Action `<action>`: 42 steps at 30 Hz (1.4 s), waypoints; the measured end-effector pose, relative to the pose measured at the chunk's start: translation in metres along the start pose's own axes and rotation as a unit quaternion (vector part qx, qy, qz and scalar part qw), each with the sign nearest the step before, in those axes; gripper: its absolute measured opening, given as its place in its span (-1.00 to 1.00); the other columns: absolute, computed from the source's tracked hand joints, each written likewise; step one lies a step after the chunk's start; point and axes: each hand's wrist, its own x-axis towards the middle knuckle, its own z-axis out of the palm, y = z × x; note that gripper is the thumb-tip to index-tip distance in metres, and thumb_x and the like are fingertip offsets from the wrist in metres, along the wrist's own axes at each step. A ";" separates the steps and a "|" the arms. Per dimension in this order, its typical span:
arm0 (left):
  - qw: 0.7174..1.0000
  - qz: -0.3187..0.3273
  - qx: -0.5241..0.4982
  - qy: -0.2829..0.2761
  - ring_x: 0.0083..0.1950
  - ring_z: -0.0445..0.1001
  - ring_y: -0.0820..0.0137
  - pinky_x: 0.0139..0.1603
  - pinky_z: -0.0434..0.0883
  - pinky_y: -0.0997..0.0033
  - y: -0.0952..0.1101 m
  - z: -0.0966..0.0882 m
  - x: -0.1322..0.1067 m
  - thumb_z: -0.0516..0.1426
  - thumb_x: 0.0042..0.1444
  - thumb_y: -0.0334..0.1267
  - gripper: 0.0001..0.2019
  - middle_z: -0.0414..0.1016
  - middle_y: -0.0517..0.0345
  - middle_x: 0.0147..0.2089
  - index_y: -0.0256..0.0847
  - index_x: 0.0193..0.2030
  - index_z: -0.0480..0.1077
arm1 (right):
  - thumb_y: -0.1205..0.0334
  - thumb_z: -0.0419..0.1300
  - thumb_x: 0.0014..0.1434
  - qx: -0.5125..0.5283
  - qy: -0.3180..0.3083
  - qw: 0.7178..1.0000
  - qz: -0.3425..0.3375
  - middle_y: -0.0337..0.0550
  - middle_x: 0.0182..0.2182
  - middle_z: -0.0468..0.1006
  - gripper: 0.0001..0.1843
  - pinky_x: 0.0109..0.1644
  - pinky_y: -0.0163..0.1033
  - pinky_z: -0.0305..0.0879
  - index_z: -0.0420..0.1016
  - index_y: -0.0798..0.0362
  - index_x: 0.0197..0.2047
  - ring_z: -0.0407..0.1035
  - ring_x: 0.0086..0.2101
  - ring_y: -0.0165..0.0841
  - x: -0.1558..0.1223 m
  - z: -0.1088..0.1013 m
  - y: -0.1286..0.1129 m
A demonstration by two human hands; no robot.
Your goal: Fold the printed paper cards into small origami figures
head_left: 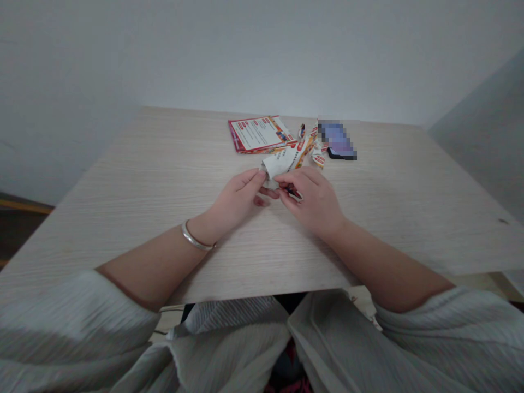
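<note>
A curled piece of printed paper [282,162], white with red and orange markings, is held up just above the table. My left hand [242,192], with a silver bangle at the wrist, is closed on its near left end, thumb on top and fingers beneath. Thumb and index finger of my right hand [314,201] pinch at the paper's lower edge, close to the left fingertips. The right hand's other fingers curl inward, and what lies under them is hidden.
Beyond my hands lie a flat stack of printed sheets [264,134] with red borders and several crumpled paper scraps [318,158]. A phone [339,141], its screen blurred, rests at their right. The pale wooden table [164,164] meets a wall at the back.
</note>
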 end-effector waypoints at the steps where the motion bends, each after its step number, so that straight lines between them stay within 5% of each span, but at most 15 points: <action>1: 1.000 0.012 0.024 0.006 -0.30 0.62 0.35 -0.37 0.56 0.41 -0.001 -0.001 0.000 0.11 0.35 0.28 -0.52 0.65 0.08 -0.27 -0.13 -0.17 0.51 | 0.39 0.20 0.31 0.004 -0.008 1.000 0.007 -0.12 -0.20 0.68 -0.80 0.01 -0.07 0.42 0.57 -0.04 -0.06 0.51 -0.15 -0.22 0.000 0.000 0.000; 5: 0.996 0.038 0.072 0.018 -0.39 0.49 0.40 -0.41 0.49 0.45 0.000 -0.003 0.002 0.11 0.38 0.12 -0.62 0.56 0.15 -0.36 -0.13 -0.27 0.46 | 0.38 0.21 0.28 0.016 -0.018 0.999 0.037 -0.13 -0.21 0.66 -0.71 0.02 -0.07 0.43 0.56 -0.03 0.04 0.51 -0.15 -0.22 0.000 0.000 0.001; 10: 0.992 -0.038 0.114 0.049 -0.38 0.44 0.42 -0.37 0.42 0.49 0.012 0.000 -0.001 0.06 0.38 -0.02 -0.66 0.54 0.16 -0.37 -0.20 -0.27 0.48 | 0.37 0.26 0.23 0.028 0.041 0.996 0.080 -0.15 -0.22 0.65 -0.66 0.00 -0.06 0.46 0.55 -0.04 0.07 0.51 -0.16 -0.22 0.002 -0.003 0.010; 17: 0.987 -0.041 0.137 0.081 -0.48 0.36 0.44 -0.43 0.34 0.48 0.020 -0.005 -0.004 0.11 0.36 0.04 -0.59 0.43 0.21 -0.52 -0.21 -0.41 0.45 | 0.28 0.24 0.27 0.073 0.045 0.985 0.149 -0.14 -0.17 0.64 -0.81 -0.20 -0.13 0.48 0.59 -0.07 -0.06 0.51 -0.18 -0.25 0.000 -0.002 0.020; 22: 0.987 -0.032 0.142 0.075 -0.50 0.38 0.44 -0.48 0.32 0.47 0.014 -0.008 -0.004 0.12 0.37 0.05 -0.59 0.45 0.20 -0.52 -0.21 -0.37 0.48 | 0.28 0.31 0.22 0.082 0.063 0.988 0.118 -0.13 -0.14 0.64 -0.77 -0.04 -0.04 0.52 0.57 -0.09 -0.04 0.52 -0.13 -0.22 0.001 -0.002 0.023; 25: 0.987 -0.002 0.136 0.083 -0.48 0.43 0.43 -0.46 0.38 0.47 0.010 -0.009 -0.003 0.13 0.36 0.02 -0.68 0.51 0.20 -0.45 -0.19 -0.21 0.51 | 0.22 0.32 0.21 0.091 0.054 0.986 0.128 -0.14 -0.17 0.63 -0.82 0.04 0.02 0.52 0.53 -0.08 -0.09 0.52 -0.12 -0.21 0.000 -0.001 0.024; 27: 0.991 0.020 0.096 0.096 -0.45 0.47 0.43 -0.44 0.43 0.47 0.008 -0.009 -0.002 0.17 0.33 -0.03 -0.72 0.51 0.23 -0.40 -0.16 0.04 0.47 | 0.17 0.29 0.24 0.093 0.052 0.981 0.164 -0.18 -0.26 0.59 -0.91 -0.08 -0.04 0.53 0.49 -0.07 -0.18 0.51 -0.21 -0.25 -0.001 0.000 0.023; 31: 0.994 0.070 0.037 0.079 -0.39 0.52 0.43 -0.38 0.51 0.44 0.003 -0.009 0.001 0.29 0.21 -0.14 -0.49 0.53 0.22 -0.26 -0.08 0.26 0.30 | 0.16 0.24 0.24 0.128 0.069 0.967 0.211 -0.23 -0.29 0.56 -0.92 -0.31 -0.18 0.49 0.45 -0.08 -0.18 0.47 -0.34 -0.34 -0.001 0.002 0.020; 34: 0.993 0.098 0.022 0.068 -0.32 0.55 0.41 -0.33 0.54 0.41 -0.002 -0.008 0.002 0.34 0.12 -0.22 -0.45 0.53 0.18 -0.18 -0.06 0.23 0.30 | 0.20 0.24 0.20 0.138 0.072 0.966 0.208 -0.21 -0.27 0.58 -0.91 -0.27 -0.16 0.54 0.43 -0.08 -0.19 0.49 -0.31 -0.32 0.000 0.002 0.020; 38: 0.972 0.128 0.116 0.160 -0.19 0.55 0.41 -0.15 0.53 0.38 -0.003 -0.013 0.003 0.29 0.13 -0.34 -0.70 0.56 0.17 -0.17 -0.12 0.00 0.42 | 0.23 0.31 0.11 0.133 0.016 0.974 0.184 -0.13 -0.11 0.62 -0.71 -0.02 0.00 0.59 0.43 -0.09 -0.08 0.54 -0.11 -0.21 -0.001 0.001 0.021; 42: 0.934 0.153 0.236 0.219 -0.19 0.51 0.41 -0.19 0.47 0.39 -0.001 -0.023 0.002 0.28 0.16 -0.38 -0.91 0.57 0.19 -0.20 -0.13 -0.22 0.50 | 0.13 0.35 0.13 0.170 -0.030 0.971 0.164 -0.03 0.09 0.59 -0.50 0.06 0.09 0.59 0.41 -0.11 0.14 0.53 0.04 -0.12 -0.004 0.003 0.022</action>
